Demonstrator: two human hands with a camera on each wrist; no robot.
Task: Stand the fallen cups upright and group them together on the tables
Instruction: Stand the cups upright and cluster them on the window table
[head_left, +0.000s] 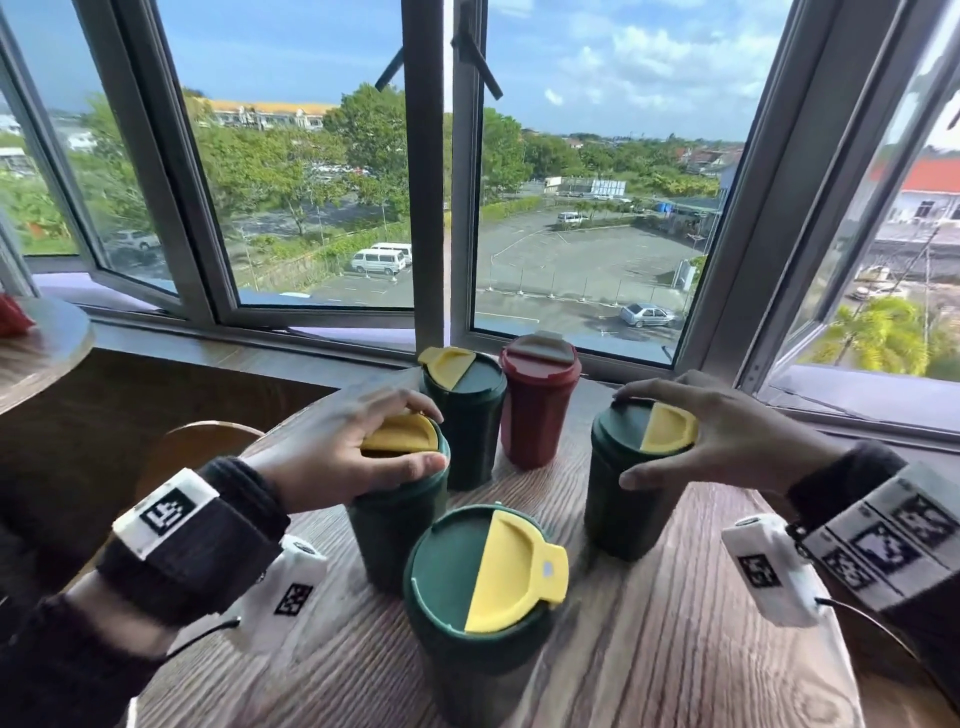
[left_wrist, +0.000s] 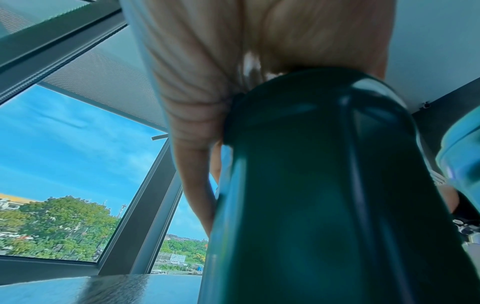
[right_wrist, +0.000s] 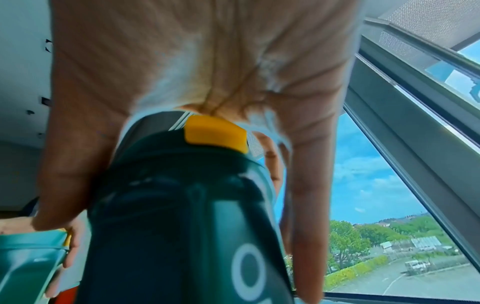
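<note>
Five cups stand upright close together on the round wooden table (head_left: 675, 649): four dark green with yellow lid flaps and one red cup (head_left: 537, 410) at the back. My left hand (head_left: 426, 436) grips the lid of the left green cup (head_left: 395, 525) from above, thumb on the near rim. My right hand (head_left: 631, 439) spans the lid of the right green cup (head_left: 628, 499), fingers on the far rim and thumb on the near side. In the left wrist view the fingers (left_wrist: 197, 185) reach down beside that cup (left_wrist: 324, 185). In the right wrist view the fingers (right_wrist: 306, 205) straddle the cup (right_wrist: 182, 205).
A green cup (head_left: 483, 597) stands nearest me and another (head_left: 467, 415) at the back beside the red one. A second round table (head_left: 36, 353) with a red object (head_left: 10, 314) is at far left. A chair back (head_left: 197, 441) sits between the tables. Open windows (head_left: 431, 182) line the sill.
</note>
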